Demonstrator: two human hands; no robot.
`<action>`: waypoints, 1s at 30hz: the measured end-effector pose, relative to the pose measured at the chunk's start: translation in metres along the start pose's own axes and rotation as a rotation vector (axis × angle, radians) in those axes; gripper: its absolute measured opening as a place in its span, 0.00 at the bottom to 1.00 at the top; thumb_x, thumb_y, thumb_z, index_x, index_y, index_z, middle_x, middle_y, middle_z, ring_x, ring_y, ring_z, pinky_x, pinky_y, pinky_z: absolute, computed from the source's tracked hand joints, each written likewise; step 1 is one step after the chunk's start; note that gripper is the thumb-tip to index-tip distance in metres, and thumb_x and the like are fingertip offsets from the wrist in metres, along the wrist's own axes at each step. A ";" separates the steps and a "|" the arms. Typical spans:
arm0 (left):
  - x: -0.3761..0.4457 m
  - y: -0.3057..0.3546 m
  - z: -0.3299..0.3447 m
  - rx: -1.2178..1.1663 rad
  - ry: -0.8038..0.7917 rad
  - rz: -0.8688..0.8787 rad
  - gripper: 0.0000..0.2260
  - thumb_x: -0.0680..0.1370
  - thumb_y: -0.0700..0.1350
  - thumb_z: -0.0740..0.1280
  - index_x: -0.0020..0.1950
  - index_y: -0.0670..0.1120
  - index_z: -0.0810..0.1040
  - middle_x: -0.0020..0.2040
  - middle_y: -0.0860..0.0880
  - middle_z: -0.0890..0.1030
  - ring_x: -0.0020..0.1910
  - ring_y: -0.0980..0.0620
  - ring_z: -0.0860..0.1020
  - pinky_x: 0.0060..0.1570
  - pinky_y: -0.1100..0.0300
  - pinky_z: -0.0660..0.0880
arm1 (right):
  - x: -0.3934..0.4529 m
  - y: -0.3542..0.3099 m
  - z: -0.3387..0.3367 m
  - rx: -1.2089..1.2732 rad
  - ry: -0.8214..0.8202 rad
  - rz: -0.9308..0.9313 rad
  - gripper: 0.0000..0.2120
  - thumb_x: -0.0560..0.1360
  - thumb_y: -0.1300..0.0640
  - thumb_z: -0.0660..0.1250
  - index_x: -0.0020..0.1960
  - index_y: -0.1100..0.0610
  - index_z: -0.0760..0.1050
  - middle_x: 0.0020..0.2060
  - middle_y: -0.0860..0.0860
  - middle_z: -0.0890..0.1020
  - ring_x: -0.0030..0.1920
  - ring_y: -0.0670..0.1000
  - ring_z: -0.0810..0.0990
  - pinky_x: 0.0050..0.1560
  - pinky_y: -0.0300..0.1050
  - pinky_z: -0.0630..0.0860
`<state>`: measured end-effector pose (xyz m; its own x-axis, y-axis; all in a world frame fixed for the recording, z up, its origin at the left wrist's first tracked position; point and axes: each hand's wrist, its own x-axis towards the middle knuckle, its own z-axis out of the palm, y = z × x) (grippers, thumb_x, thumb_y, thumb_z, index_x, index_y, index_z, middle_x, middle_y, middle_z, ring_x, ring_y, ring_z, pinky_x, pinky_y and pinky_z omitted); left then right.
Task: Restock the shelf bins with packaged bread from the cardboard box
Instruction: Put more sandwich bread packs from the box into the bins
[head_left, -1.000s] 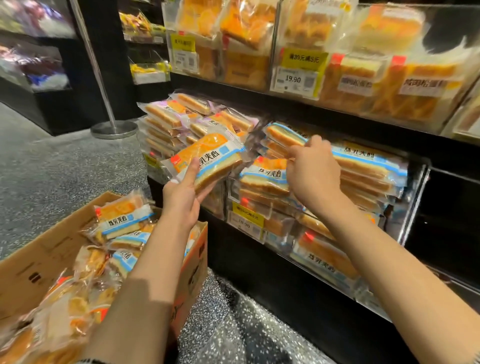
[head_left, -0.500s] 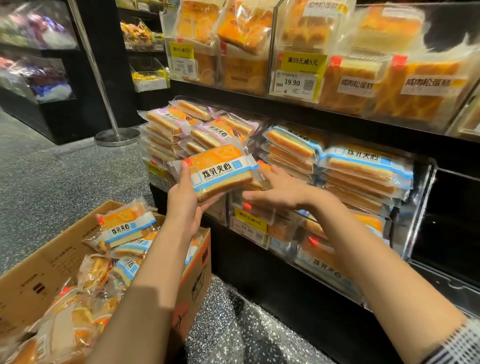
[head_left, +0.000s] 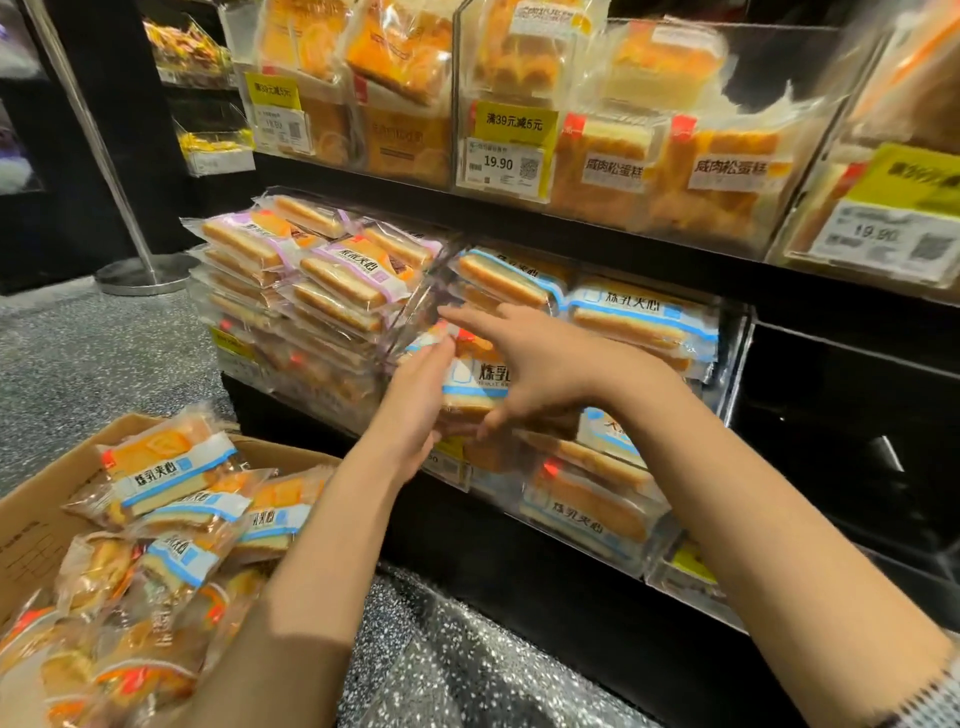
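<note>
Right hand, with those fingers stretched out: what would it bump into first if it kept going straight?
Probably the clear plastic divider between the two bins; the right hand points up-left at it. Depth is unclear.

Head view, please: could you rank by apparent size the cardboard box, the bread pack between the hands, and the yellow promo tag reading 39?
1. cardboard box, largest, though cropped and nearest.
2. bread pack, partly hidden by both hands.
3. yellow promo tag; possibly similar to the pack.
</note>
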<state>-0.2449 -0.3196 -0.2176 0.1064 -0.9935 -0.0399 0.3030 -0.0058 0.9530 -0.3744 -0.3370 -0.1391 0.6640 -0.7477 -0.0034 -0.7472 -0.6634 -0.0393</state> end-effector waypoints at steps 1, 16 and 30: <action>0.000 -0.002 0.005 0.024 -0.030 -0.027 0.15 0.82 0.53 0.57 0.66 0.50 0.73 0.57 0.46 0.81 0.50 0.48 0.81 0.54 0.45 0.76 | -0.003 0.006 -0.001 0.017 -0.032 0.023 0.54 0.64 0.43 0.77 0.78 0.44 0.45 0.67 0.54 0.68 0.66 0.54 0.66 0.64 0.45 0.64; 0.021 -0.033 0.008 1.492 0.099 0.430 0.21 0.83 0.55 0.46 0.76 0.55 0.60 0.78 0.49 0.55 0.78 0.50 0.46 0.72 0.48 0.33 | -0.035 0.055 0.006 0.046 -0.347 0.354 0.39 0.73 0.32 0.59 0.78 0.42 0.47 0.77 0.55 0.55 0.76 0.56 0.56 0.74 0.54 0.55; 0.007 -0.014 0.002 1.128 -0.099 0.318 0.34 0.72 0.64 0.35 0.77 0.58 0.55 0.78 0.54 0.51 0.77 0.55 0.42 0.72 0.54 0.34 | -0.027 0.036 0.002 0.133 -0.502 0.390 0.43 0.70 0.29 0.60 0.78 0.47 0.51 0.78 0.52 0.51 0.77 0.55 0.51 0.74 0.55 0.51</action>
<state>-0.2498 -0.3266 -0.2305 -0.0628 -0.9725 0.2242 -0.7395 0.1962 0.6439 -0.4191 -0.3409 -0.1426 0.3010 -0.8074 -0.5075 -0.9476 -0.3128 -0.0643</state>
